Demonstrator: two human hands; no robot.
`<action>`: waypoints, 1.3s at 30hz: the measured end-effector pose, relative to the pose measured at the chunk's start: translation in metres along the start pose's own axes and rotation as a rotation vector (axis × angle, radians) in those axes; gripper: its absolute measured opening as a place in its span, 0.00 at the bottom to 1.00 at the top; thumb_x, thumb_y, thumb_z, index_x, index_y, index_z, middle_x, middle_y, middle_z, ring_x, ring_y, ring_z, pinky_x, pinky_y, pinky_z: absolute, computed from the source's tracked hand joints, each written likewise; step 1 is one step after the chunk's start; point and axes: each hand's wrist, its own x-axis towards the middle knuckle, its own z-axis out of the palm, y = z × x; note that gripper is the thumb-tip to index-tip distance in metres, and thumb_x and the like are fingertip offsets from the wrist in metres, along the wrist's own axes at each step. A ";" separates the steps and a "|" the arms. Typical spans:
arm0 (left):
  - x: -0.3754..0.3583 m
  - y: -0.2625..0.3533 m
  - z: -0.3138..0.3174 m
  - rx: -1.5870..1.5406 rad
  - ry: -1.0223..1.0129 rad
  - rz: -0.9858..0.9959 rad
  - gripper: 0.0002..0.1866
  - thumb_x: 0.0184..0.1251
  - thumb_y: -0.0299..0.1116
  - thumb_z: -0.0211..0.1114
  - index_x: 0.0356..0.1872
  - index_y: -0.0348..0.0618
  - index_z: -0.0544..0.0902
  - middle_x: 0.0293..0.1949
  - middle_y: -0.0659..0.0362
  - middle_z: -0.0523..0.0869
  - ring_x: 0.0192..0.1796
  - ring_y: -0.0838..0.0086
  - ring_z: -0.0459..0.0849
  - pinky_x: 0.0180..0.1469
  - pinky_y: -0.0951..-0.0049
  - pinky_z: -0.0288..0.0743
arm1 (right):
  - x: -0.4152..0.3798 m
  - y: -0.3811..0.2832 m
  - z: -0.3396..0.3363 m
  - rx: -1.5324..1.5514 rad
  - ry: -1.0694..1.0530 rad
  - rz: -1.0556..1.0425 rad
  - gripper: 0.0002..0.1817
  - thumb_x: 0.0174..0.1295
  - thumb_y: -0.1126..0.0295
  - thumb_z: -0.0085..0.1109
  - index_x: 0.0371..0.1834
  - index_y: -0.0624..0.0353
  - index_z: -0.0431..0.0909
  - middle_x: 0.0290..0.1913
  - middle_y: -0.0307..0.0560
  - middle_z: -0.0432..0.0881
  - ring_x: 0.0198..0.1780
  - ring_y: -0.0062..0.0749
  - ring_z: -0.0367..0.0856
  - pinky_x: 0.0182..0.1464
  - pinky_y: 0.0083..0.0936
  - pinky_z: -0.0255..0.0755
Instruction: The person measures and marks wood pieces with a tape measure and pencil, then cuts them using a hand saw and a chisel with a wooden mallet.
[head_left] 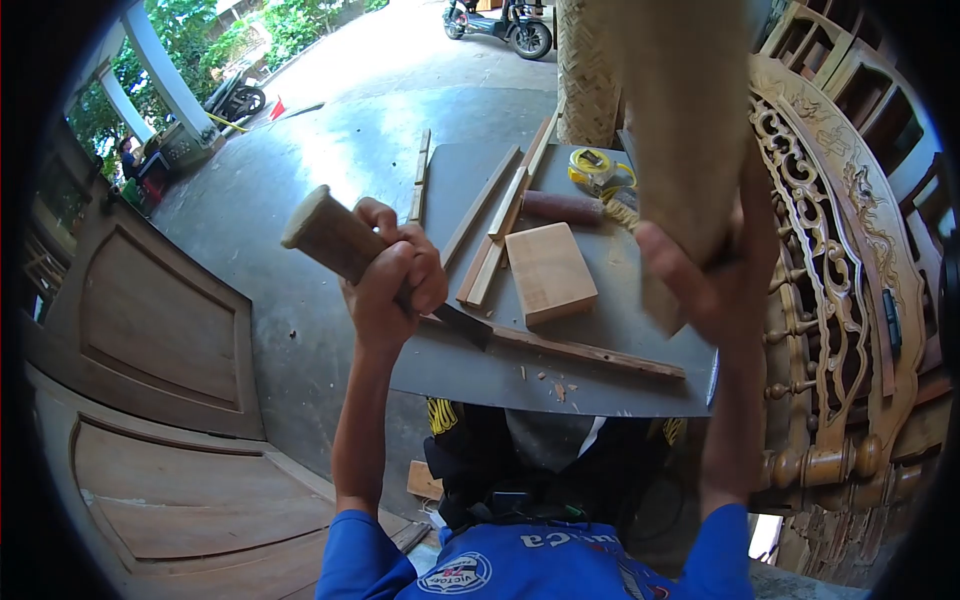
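My left hand (396,270) is wrapped round the wooden handle of a chisel (335,238). The chisel slants down to the right, its dark blade meeting a narrow wooden strip (590,350) near the front of the grey tabletop (640,395). A thick wooden block (690,120) rises close to the camera in my right hand (705,275), whose fingers close round its lower part; it is blurred and cut off by the top of the view. Small wood chips (560,390) lie in front of the strip.
Behind the strip sit a square wooden block (550,272), several long wooden strips (482,205), a dark red cylinder (562,207) and a yellow tape measure (592,168). Carved wooden furniture (840,230) stands close on the right. Wooden panels (165,320) are at the left.
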 end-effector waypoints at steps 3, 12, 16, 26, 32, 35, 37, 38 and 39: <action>0.000 -0.001 0.012 0.084 0.022 -0.007 0.12 0.50 0.23 0.51 0.34 0.45 0.59 0.15 0.59 0.67 0.11 0.81 0.63 0.12 0.80 0.58 | 0.051 -0.013 -0.023 -0.621 -0.490 -0.428 0.39 0.41 0.78 0.64 0.61 0.52 0.62 0.37 0.48 0.79 0.34 0.34 0.81 0.34 0.24 0.77; 0.004 -0.004 0.016 0.107 -0.005 -0.023 0.13 0.48 0.23 0.54 0.33 0.44 0.59 0.14 0.59 0.68 0.10 0.82 0.63 0.11 0.81 0.56 | 0.114 -0.064 -0.017 -0.656 -0.686 -0.525 0.33 0.46 0.78 0.52 0.61 0.56 0.62 0.20 0.45 0.77 0.18 0.29 0.77 0.19 0.21 0.73; 0.005 -0.003 0.019 0.118 -0.019 -0.039 0.14 0.48 0.22 0.55 0.32 0.45 0.60 0.14 0.58 0.69 0.10 0.82 0.63 0.11 0.81 0.57 | 0.114 -0.044 -0.012 -0.550 -0.545 -0.713 0.31 0.48 0.78 0.52 0.60 0.57 0.60 0.19 0.46 0.76 0.16 0.30 0.76 0.18 0.20 0.72; 0.005 -0.004 0.030 0.180 -0.021 -0.075 0.13 0.48 0.21 0.54 0.33 0.44 0.60 0.16 0.58 0.70 0.11 0.83 0.63 0.12 0.81 0.57 | 0.088 -0.046 -0.020 -0.689 -0.443 -0.374 0.32 0.41 0.77 0.63 0.55 0.50 0.70 0.36 0.49 0.80 0.35 0.34 0.81 0.39 0.29 0.77; 0.005 -0.002 0.024 0.159 -0.021 -0.046 0.13 0.48 0.22 0.54 0.32 0.44 0.60 0.16 0.58 0.70 0.10 0.82 0.62 0.12 0.81 0.57 | 0.045 -0.022 -0.025 -0.382 -0.495 0.107 0.33 0.41 0.75 0.62 0.57 0.58 0.67 0.38 0.49 0.78 0.37 0.29 0.77 0.39 0.26 0.72; 0.007 -0.002 0.007 0.043 0.008 -0.048 0.12 0.52 0.25 0.53 0.34 0.47 0.60 0.17 0.60 0.68 0.12 0.82 0.62 0.12 0.81 0.57 | -0.021 0.002 -0.001 0.007 -0.240 0.392 0.26 0.47 0.68 0.60 0.50 0.64 0.65 0.36 0.53 0.74 0.40 0.35 0.75 0.43 0.31 0.69; 0.008 -0.003 -0.008 -0.025 0.020 -0.031 0.11 0.54 0.27 0.52 0.35 0.49 0.60 0.17 0.61 0.66 0.12 0.83 0.61 0.11 0.81 0.56 | -0.059 0.017 0.014 0.138 -0.054 0.526 0.23 0.49 0.69 0.57 0.48 0.65 0.64 0.37 0.49 0.73 0.39 0.31 0.74 0.42 0.28 0.69; 0.009 -0.003 -0.009 -0.020 0.017 -0.012 0.11 0.55 0.28 0.52 0.34 0.49 0.59 0.17 0.62 0.65 0.12 0.84 0.60 0.10 0.82 0.55 | -0.073 0.021 0.018 0.193 0.024 0.626 0.22 0.49 0.70 0.56 0.47 0.65 0.63 0.37 0.48 0.72 0.38 0.30 0.73 0.42 0.27 0.70; 0.008 -0.004 -0.009 -0.017 0.022 0.003 0.10 0.55 0.29 0.52 0.34 0.49 0.59 0.17 0.62 0.65 0.12 0.84 0.59 0.10 0.83 0.55 | -0.084 0.027 0.021 0.259 0.071 0.680 0.22 0.49 0.70 0.56 0.47 0.65 0.63 0.37 0.48 0.72 0.38 0.29 0.73 0.41 0.26 0.70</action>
